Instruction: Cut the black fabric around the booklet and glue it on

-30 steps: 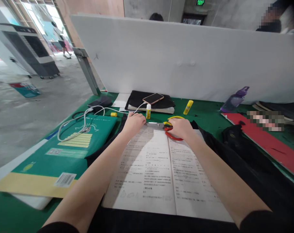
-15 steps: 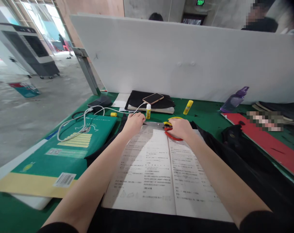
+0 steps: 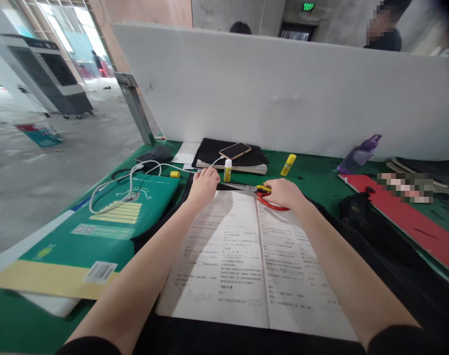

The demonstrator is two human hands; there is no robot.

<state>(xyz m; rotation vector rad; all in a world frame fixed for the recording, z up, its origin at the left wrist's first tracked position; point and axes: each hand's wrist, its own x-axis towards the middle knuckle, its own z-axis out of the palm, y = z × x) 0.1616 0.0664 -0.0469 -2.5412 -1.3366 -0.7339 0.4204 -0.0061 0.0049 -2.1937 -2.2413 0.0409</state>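
Observation:
My right hand (image 3: 283, 192) is closed on the red and yellow handles of a pair of scissors (image 3: 262, 191), at the top edge of an open printed sheet (image 3: 228, 256). The blades point left toward my left hand (image 3: 205, 185). That hand is closed at the sheet's top left, its fingers pressed together; what they hold is too small to make out. A glue stick with a white top (image 3: 228, 170) stands upright just beyond it. The sheet has a fold down its middle and lies over black cloth (image 3: 195, 333).
Left are a green book (image 3: 109, 241), a white cable (image 3: 130, 182) and a yellow cap (image 3: 175, 174). Beyond lies a phone (image 3: 235, 150) on a black folder. Another glue stick (image 3: 288, 164), a purple bottle (image 3: 357, 157) and a red board (image 3: 402, 212) are right. A white partition (image 3: 265, 88) stands behind.
My right hand and the scissors have shifted slightly right, and the handles have changed angle. My left hand has barely moved. A person behind the partition has moved left.

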